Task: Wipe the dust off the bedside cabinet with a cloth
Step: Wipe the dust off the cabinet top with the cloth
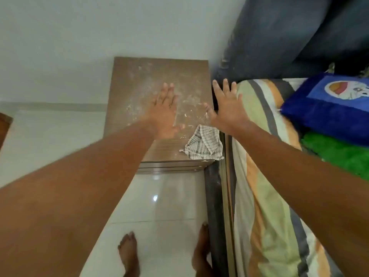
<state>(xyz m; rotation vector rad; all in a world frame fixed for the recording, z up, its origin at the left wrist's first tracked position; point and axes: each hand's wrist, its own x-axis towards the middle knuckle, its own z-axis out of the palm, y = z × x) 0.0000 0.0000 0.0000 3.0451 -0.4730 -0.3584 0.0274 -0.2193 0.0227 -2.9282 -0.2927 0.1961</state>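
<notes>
The brown wooden bedside cabinet [137,80] stands against the white wall, its top speckled with pale dust and crumbs. A crumpled white and grey checked cloth [204,145] lies on the cabinet's near right corner. My left hand [164,112] hovers flat over the middle of the top, fingers apart, holding nothing. My right hand [227,108] is spread above the cabinet's right edge, just beyond the cloth, also holding nothing.
A bed with a striped sheet [257,176] runs along the cabinet's right side, with a dark headboard [279,37] behind. A blue cushion [327,110] and a green one [335,152] lie on it. Glossy white floor tiles [163,206] and my bare feet are below.
</notes>
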